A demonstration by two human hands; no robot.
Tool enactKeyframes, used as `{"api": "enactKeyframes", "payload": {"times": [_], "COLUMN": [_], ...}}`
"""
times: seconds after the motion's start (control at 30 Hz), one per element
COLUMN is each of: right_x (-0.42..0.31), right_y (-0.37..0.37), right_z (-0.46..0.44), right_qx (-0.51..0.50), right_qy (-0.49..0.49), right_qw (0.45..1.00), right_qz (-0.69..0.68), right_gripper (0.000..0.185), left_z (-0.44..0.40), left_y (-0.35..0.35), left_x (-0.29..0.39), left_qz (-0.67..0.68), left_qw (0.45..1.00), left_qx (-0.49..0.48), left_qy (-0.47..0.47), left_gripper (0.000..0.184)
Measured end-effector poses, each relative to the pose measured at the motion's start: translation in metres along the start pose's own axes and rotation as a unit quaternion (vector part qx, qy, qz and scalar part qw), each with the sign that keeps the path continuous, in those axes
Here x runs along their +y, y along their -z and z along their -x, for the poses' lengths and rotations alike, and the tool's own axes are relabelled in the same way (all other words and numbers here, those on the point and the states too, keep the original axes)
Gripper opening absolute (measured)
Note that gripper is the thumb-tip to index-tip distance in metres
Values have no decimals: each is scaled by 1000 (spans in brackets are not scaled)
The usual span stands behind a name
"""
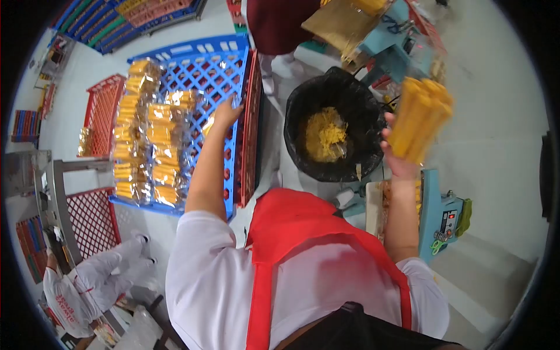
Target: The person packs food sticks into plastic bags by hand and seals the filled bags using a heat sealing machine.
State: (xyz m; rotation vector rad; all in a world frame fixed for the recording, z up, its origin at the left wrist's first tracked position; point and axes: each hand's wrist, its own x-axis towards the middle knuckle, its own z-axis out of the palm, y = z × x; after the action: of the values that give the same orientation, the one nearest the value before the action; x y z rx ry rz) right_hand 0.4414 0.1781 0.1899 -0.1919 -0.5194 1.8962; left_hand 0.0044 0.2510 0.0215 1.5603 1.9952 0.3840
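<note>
My right hand [399, 163] is raised on the right and grips a clear bag of yellow sticks [420, 119] by its lower part; the bag is slightly blurred. My left hand [226, 112] reaches into the blue plastic crate [204, 67], near its right side, with thumb apart from the fingers and nothing visible in it. A partly hidden packet [208, 123] lies beside that wrist. Two columns of similar packets [165, 133] fill the left and middle of the crate, lying flat on the lattice bottom.
Red crates [251, 134] sit under the blue one. Between crate and machines stands a black-lined bin [300, 157] with yellow scraps [326, 134]. A blue-green machine [443, 216] is at right, another [396, 41] above. One person [277, 26] stands ahead, another [105, 274] lower left.
</note>
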Motion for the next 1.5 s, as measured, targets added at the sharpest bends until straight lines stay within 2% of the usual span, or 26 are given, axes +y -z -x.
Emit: {"api": "enactKeyframes", "payload": {"times": [0.03, 0.1, 0.13, 0.17, 0.23, 0.27, 0.33, 0.37, 0.4, 0.5, 0.57, 0.6, 0.63, 0.7, 0.77, 0.9, 0.97, 1.03, 1.13, 1.2, 1.23, 1.3, 1.4, 1.43, 1.5], "right_x": [-2, -3, 2, 4, 5, 6, 8, 7, 8, 13, 17, 19, 20, 24, 30, 51, 53, 53, 52, 50, 49, 48, 50, 51, 54], "right_y": [4, 8, 9, 9, 10, 12, 13, 13, 13, 7, 1, -1, 0, 4, 5, 5, -1, -6, -9, -9, -8, -7, -10, -6, 2], "right_z": [10, 20, 22, 25, 25, 26, 26, 27, 25, 16, 7, 4, 0, -8, -15, -29, -33, -37, -39, -39, -37, -34, -31, -29, -28], "right_qx": [15, -48, -40, -44, -47, -35, -20, 5, 27, 6, -7, -15, -16, -77, -81, -94, -84, -84, -100, -107, -108, -109, -78, -83, -65], "right_qy": [-16, 14, 0, 8, 10, 11, 7, -5, -17, -31, -44, -54, -62, -115, -133, -153, -172, -187, -180, -165, -162, -145, -151, -126, -108], "right_qw": [1000, 999, 999, 999, 999, 999, 999, 1000, 999, 999, 999, 998, 998, 981, 978, 971, 970, 970, 971, 975, 975, 980, 981, 985, 991], "right_qz": [-3, 17, 19, 18, 26, 34, 40, 22, 3, 15, 0, -13, -20, -139, -140, -160, -150, -133, -118, -103, -105, -88, -93, -87, -35], "right_gripper": [64, 53, 53, 52, 52, 52, 52, 53, 53, 53, 53, 52, 52, 55, 56, 57, 57, 57, 59, 60, 60, 61, 62, 62, 63], "left_z": [-7, -17, -22, -27, -39, -43, -39, -38, -34, -19, 6, 20, 46, 99, 146, 227, 260, 283, 296, 296, 295, 292, 279, 275, 267], "left_y": [-12, -33, -42, -53, -76, -83, -78, -86, -85, -71, -47, -36, -19, 2, 6, -20, -34, -48, -48, -38, -34, -24, -17, -12, -11], "left_x": [-6, -7, -8, -16, -30, -39, -50, -61, -66, -72, -76, -84, -76, -66, -68, -91, -101, -112, -120, -122, -120, -118, -109, -99, -99], "left_qz": [-19, -82, -127, -118, -188, -182, -206, -219, -219, -181, -114, -78, -32, 11, 127, 49, 7, -2, -8, -5, -8, -78, -69, -78, -94], "left_qw": [1000, 993, 984, 986, 947, 948, 963, 963, 963, 970, 967, 968, 971, 971, 975, 992, 998, 997, 995, 994, 994, 983, 979, 978, 968], "left_qx": [21, 80, 118, 110, 220, 214, 88, 109, 109, 131, 218, 232, 228, 220, 173, 110, 23, 45, 68, -34, -34, -113, -134, -127, -181], "left_qy": [-2, 17, 35, 44, 142, 149, 148, 113, 117, 96, 58, 53, 67, 98, 51, 34, 59, 65, 72, 101, 99, 120, 140, 144, 148], "left_gripper": [66, 68, 68, 68, 57, 57, 41, 28, 28, 24, 24, 25, 24, 24, 24, 25, 27, 27, 26, 27, 27, 26, 30, 23, 20]}}
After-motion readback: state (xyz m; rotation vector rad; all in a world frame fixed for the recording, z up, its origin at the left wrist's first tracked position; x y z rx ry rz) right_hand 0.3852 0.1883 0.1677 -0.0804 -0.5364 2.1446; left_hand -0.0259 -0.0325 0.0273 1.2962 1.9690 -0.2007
